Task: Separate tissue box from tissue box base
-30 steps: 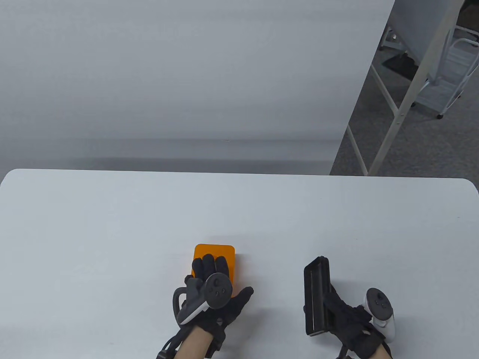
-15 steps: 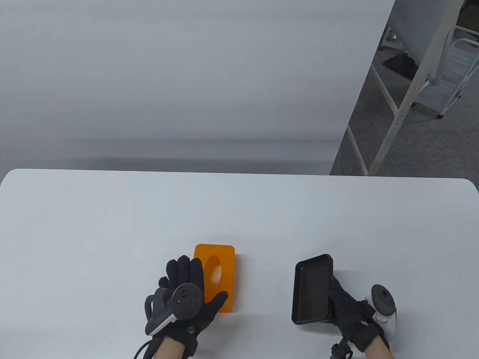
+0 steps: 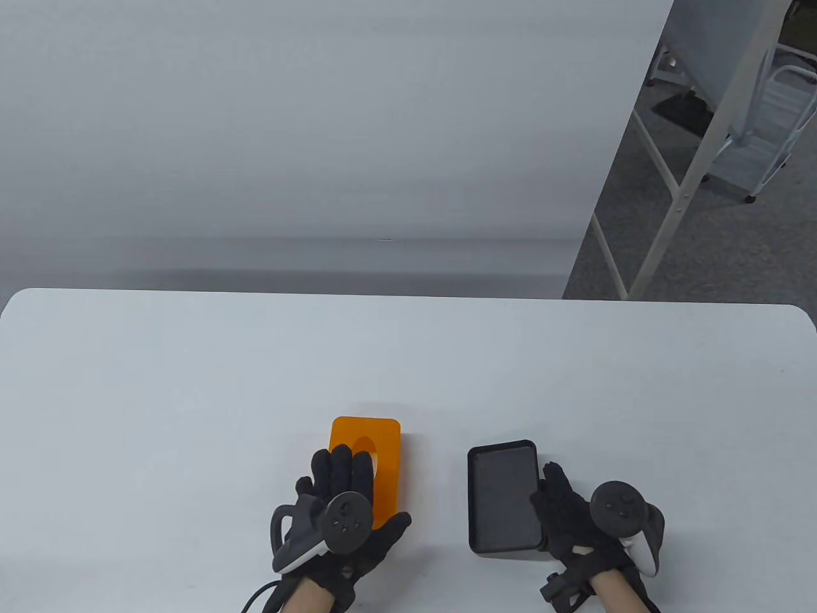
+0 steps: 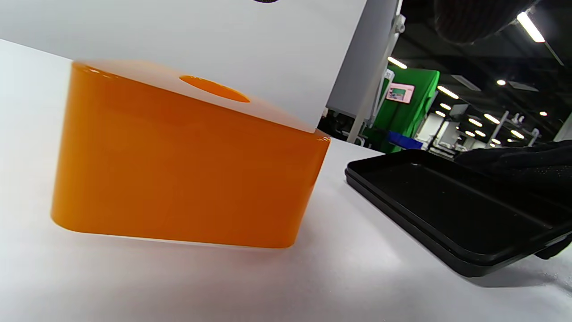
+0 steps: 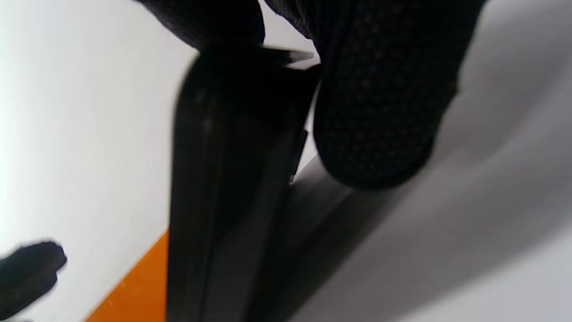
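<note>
The orange tissue box (image 3: 385, 440) stands on the white table (image 3: 191, 383), its oval opening facing up. My left hand (image 3: 344, 476) is spread flat over the box's near left part; I cannot tell whether it touches. The left wrist view shows the box's side (image 4: 178, 165). The black tissue box base (image 3: 501, 498) lies almost flat to the right of the box, apart from it, hollow side up. My right hand (image 3: 558, 501) grips the base's right edge; the right wrist view shows fingers (image 5: 380, 112) on the rim (image 5: 223, 179).
A white partition wall (image 3: 319, 128) stands behind the table. Table legs and a white cart (image 3: 759, 128) are on the floor at the right, off the table. The table's far edge runs at mid-height (image 3: 408, 295).
My right hand has turned the base from standing on edge to lying nearly flat and moved it left, toward the box. My left hand slid off the box to the left, then came back over it.
</note>
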Demonstrator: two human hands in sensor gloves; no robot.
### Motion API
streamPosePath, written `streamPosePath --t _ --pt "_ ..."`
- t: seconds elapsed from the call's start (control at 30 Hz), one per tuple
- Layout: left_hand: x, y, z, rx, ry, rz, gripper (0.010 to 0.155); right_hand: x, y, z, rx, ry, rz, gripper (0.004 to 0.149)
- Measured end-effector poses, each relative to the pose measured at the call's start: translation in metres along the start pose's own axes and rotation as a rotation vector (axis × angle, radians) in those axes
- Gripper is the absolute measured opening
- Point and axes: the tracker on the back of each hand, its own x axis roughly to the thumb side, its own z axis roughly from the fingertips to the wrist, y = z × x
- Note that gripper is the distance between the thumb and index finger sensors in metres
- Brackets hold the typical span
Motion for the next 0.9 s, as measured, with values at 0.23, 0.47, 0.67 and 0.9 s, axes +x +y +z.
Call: streamPosePath --t 0.23,0.47,0.67,0.9 --pt "0.003 -0.002 0.000 -0.007 -0.010 -0.016 0.103 0.016 0.007 0.003 0.132 -0.064 0.190 0.067" --pt "0.006 -0.005 0.000 -0.017 -0.016 -0.034 0.103 0.032 -0.002 0.009 0.161 -0.123 0.387 0.070" --pt "0.010 -0.004 0.000 -0.018 -0.039 -0.015 0.103 0.051 -0.020 0.018 0.207 -0.132 0.508 0.079" --pt "0.012 -0.001 0.000 -0.009 -0.049 -0.023 0.104 0.051 -0.021 0.025 0.247 -0.093 0.653 0.092"
